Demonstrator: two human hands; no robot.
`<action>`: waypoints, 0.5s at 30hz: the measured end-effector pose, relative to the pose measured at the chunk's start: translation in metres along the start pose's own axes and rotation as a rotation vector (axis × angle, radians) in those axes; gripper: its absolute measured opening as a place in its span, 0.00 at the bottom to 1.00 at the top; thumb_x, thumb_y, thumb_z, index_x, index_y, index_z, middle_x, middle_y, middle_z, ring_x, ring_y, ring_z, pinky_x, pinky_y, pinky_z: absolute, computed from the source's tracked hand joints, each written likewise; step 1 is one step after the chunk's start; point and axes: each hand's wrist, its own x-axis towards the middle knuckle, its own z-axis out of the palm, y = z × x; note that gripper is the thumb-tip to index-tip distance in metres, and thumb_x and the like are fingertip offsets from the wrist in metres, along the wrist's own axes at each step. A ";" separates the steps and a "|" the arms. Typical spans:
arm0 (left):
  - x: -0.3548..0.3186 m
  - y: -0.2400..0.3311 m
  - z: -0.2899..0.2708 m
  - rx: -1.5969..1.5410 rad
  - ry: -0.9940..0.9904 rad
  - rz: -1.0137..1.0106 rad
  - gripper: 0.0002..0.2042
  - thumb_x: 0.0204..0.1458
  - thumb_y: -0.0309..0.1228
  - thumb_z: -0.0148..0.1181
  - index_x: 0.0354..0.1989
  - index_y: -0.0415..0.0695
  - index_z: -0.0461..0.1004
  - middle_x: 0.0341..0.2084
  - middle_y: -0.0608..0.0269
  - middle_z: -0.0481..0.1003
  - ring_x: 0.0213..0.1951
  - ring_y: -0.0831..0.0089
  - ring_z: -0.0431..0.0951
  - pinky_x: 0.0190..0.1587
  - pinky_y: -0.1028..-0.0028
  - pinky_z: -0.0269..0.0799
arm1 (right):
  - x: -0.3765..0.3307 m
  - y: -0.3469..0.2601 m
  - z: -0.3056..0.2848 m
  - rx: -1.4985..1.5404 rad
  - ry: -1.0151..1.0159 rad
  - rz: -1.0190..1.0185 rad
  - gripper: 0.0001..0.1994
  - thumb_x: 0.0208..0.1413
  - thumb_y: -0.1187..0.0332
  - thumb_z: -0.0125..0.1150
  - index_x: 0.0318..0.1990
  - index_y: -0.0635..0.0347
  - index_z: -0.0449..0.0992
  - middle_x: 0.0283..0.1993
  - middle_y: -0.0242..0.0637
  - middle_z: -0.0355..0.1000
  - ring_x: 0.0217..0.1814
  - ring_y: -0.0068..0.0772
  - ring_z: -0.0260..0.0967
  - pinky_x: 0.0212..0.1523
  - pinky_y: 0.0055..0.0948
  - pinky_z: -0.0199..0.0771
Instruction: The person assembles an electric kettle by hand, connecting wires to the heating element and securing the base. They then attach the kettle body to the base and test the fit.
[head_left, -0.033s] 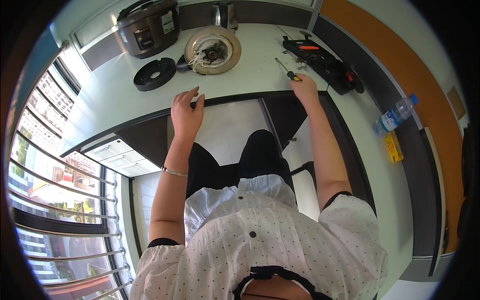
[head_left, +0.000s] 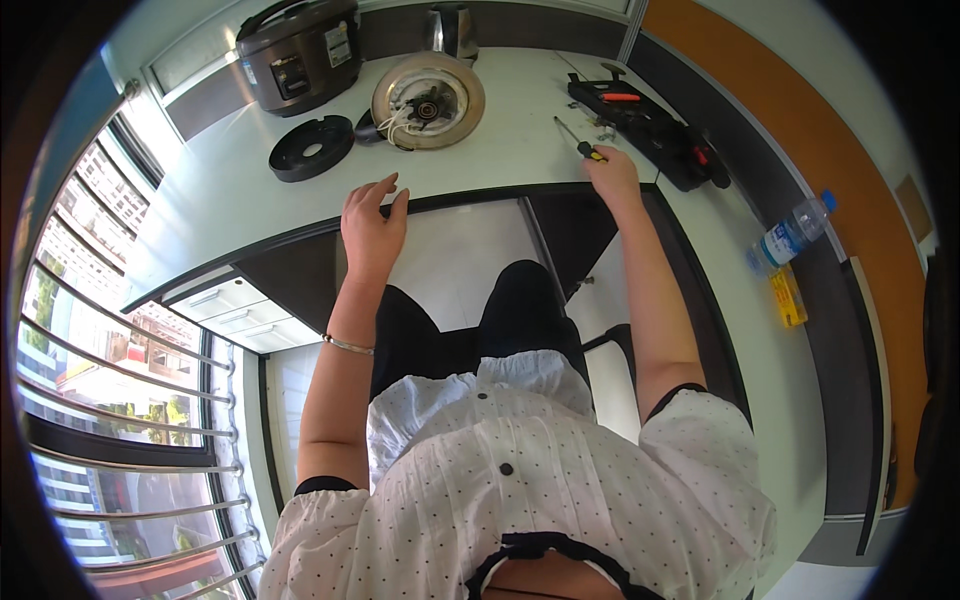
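Observation:
My left hand (head_left: 372,225) hovers at the near edge of the white table (head_left: 230,200), fingers spread and holding nothing. My right hand (head_left: 612,172) rests on the table edge to the right, its fingers closed around the yellow-and-black handle of a screwdriver (head_left: 578,141) whose shaft lies on the table pointing away. Farther back, between the hands, a round appliance base (head_left: 428,100) lies upside down with wires showing. A black round cover plate (head_left: 311,148) lies to its left.
A dark rice cooker (head_left: 300,50) and a metal kettle (head_left: 455,30) stand at the back. A black tool case (head_left: 650,125) lies open at the right. A water bottle (head_left: 795,235) and a yellow item (head_left: 788,295) sit on the side counter. White drawers (head_left: 240,310) stand under the table.

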 end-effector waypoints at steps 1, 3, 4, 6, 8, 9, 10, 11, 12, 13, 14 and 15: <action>0.001 -0.002 -0.004 -0.010 -0.007 -0.009 0.13 0.48 0.30 0.62 0.42 0.41 0.78 0.34 0.58 0.77 0.42 0.60 0.74 0.46 0.65 0.69 | 0.005 0.002 0.003 -0.012 0.033 -0.031 0.22 0.43 0.62 0.57 0.49 0.57 0.77 0.43 0.51 0.75 0.48 0.51 0.71 0.49 0.38 0.69; 0.005 -0.004 -0.013 0.005 0.001 0.030 0.13 0.47 0.30 0.62 0.41 0.41 0.78 0.33 0.58 0.77 0.42 0.60 0.74 0.46 0.64 0.68 | 0.004 0.000 0.008 0.039 0.035 -0.140 0.22 0.43 0.62 0.57 0.49 0.57 0.76 0.43 0.51 0.75 0.48 0.51 0.71 0.49 0.38 0.70; 0.009 -0.007 -0.017 0.013 0.006 0.048 0.13 0.47 0.30 0.62 0.41 0.41 0.78 0.33 0.58 0.77 0.42 0.60 0.74 0.47 0.64 0.68 | 0.002 0.000 0.008 0.065 0.035 -0.194 0.22 0.43 0.62 0.58 0.49 0.57 0.76 0.43 0.51 0.75 0.48 0.51 0.72 0.49 0.37 0.70; 0.018 -0.020 -0.027 0.114 0.017 0.108 0.12 0.47 0.30 0.62 0.41 0.42 0.78 0.34 0.58 0.77 0.43 0.59 0.74 0.48 0.64 0.68 | 0.000 -0.005 0.012 0.032 -0.038 -0.207 0.22 0.45 0.61 0.59 0.50 0.52 0.76 0.43 0.49 0.75 0.47 0.51 0.71 0.48 0.38 0.70; 0.032 -0.040 -0.037 0.276 0.032 0.147 0.13 0.47 0.29 0.62 0.42 0.42 0.78 0.36 0.58 0.77 0.45 0.58 0.73 0.49 0.64 0.67 | -0.001 -0.006 0.020 -0.149 0.018 -0.312 0.21 0.47 0.60 0.59 0.51 0.47 0.76 0.42 0.46 0.75 0.46 0.48 0.72 0.47 0.38 0.71; 0.040 -0.052 -0.044 0.384 0.044 0.155 0.13 0.48 0.29 0.61 0.42 0.42 0.78 0.37 0.57 0.77 0.46 0.57 0.72 0.50 0.64 0.67 | 0.001 -0.008 0.022 -0.176 0.017 -0.330 0.20 0.47 0.61 0.59 0.51 0.46 0.76 0.42 0.44 0.75 0.46 0.47 0.72 0.47 0.37 0.71; 0.049 -0.063 -0.051 0.492 0.054 0.163 0.13 0.48 0.29 0.61 0.43 0.43 0.78 0.37 0.57 0.77 0.47 0.57 0.72 0.50 0.64 0.66 | 0.003 -0.010 0.025 -0.204 0.018 -0.347 0.20 0.48 0.61 0.59 0.51 0.44 0.76 0.41 0.42 0.75 0.46 0.45 0.72 0.47 0.37 0.71; 0.059 -0.071 -0.055 0.536 -0.024 0.086 0.13 0.49 0.29 0.60 0.45 0.46 0.77 0.44 0.59 0.74 0.53 0.57 0.68 0.57 0.58 0.62 | 0.006 -0.009 0.026 -0.240 0.023 -0.361 0.20 0.48 0.62 0.59 0.51 0.43 0.76 0.41 0.41 0.75 0.46 0.44 0.72 0.46 0.37 0.71; 0.064 -0.079 -0.057 0.625 -0.039 0.095 0.14 0.49 0.30 0.60 0.45 0.47 0.77 0.46 0.59 0.73 0.55 0.58 0.66 0.58 0.56 0.60 | 0.009 -0.007 0.028 -0.258 0.041 -0.386 0.19 0.48 0.62 0.59 0.51 0.42 0.76 0.40 0.40 0.74 0.46 0.43 0.71 0.46 0.37 0.71; 0.068 -0.086 -0.059 0.713 -0.055 0.103 0.14 0.49 0.30 0.59 0.46 0.48 0.77 0.48 0.60 0.72 0.56 0.58 0.65 0.60 0.53 0.58 | 0.011 -0.005 0.033 -0.275 0.059 -0.409 0.19 0.48 0.63 0.59 0.51 0.41 0.76 0.39 0.38 0.74 0.46 0.42 0.71 0.46 0.37 0.71; 0.072 -0.089 -0.059 0.795 -0.071 0.113 0.14 0.50 0.30 0.59 0.46 0.49 0.76 0.50 0.61 0.71 0.58 0.59 0.64 0.61 0.51 0.56 | 0.014 -0.001 0.035 -0.298 0.081 -0.431 0.19 0.48 0.64 0.59 0.51 0.40 0.76 0.39 0.37 0.73 0.46 0.41 0.70 0.46 0.36 0.71; 0.078 -0.093 -0.061 0.829 -0.201 0.034 0.15 0.50 0.32 0.60 0.47 0.52 0.75 0.51 0.62 0.70 0.60 0.60 0.60 0.64 0.45 0.49 | 0.018 0.003 0.038 -0.288 0.104 -0.467 0.19 0.48 0.67 0.60 0.50 0.41 0.77 0.38 0.36 0.72 0.44 0.42 0.69 0.46 0.37 0.71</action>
